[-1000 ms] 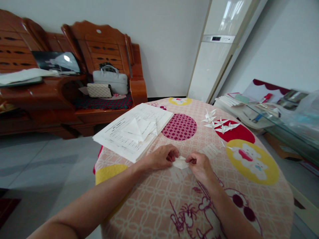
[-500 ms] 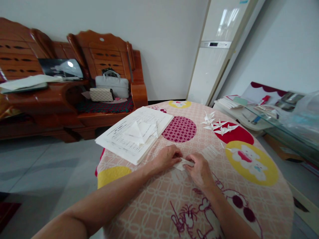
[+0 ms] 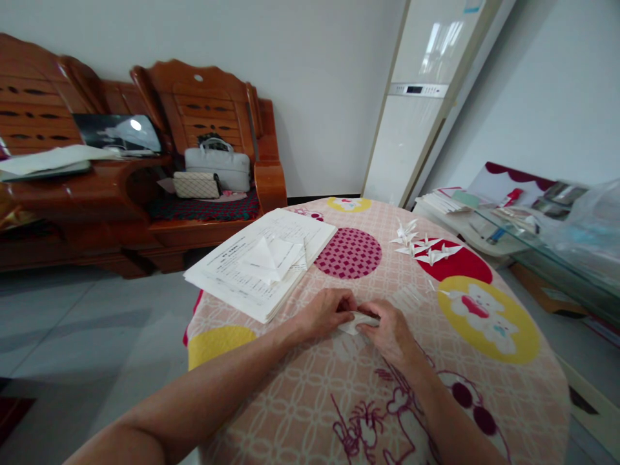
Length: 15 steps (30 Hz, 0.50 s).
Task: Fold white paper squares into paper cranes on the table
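A small folded piece of white paper (image 3: 359, 321) lies on the patterned tablecloth (image 3: 484, 381) between both my hands. My left hand (image 3: 325, 313) pinches its left edge with curled fingers. My right hand (image 3: 390, 332) presses and pinches its right side, fingers closed over it. Most of the paper is hidden under my fingers. Several finished white paper cranes (image 3: 420, 245) stand farther back on the right. A stack of printed sheets (image 3: 252, 266) with folded white paper pieces (image 3: 274, 255) on top lies at the table's left edge.
Wooden armchairs (image 3: 203, 129) with a white bag (image 3: 217, 166) and a quilted purse (image 3: 196, 185) stand at the back left. A tall white air conditioner (image 3: 421, 110) is behind the table. A glass shelf with papers and clutter (image 3: 508, 216) runs along the right.
My hands have drawn closer together over the folded paper, covering more of it. The view has tilted down slightly.
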Each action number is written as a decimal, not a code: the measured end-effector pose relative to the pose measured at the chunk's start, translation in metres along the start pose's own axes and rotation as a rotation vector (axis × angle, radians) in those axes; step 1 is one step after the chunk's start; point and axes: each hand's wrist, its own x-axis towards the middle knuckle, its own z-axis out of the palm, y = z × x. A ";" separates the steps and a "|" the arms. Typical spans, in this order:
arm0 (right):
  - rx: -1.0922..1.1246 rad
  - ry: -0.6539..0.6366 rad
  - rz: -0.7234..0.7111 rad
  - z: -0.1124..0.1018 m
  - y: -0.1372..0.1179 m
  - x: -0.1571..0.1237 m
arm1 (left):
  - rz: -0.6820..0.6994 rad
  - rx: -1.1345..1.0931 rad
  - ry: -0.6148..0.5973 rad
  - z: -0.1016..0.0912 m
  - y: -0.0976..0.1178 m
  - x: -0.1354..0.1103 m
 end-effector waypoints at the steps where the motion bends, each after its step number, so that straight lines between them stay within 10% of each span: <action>1: 0.026 -0.017 0.023 -0.001 0.000 0.000 | 0.003 -0.052 -0.002 0.000 -0.001 0.000; 15: 0.251 -0.207 0.199 -0.008 0.005 -0.002 | -0.040 -0.097 -0.081 -0.003 -0.005 -0.004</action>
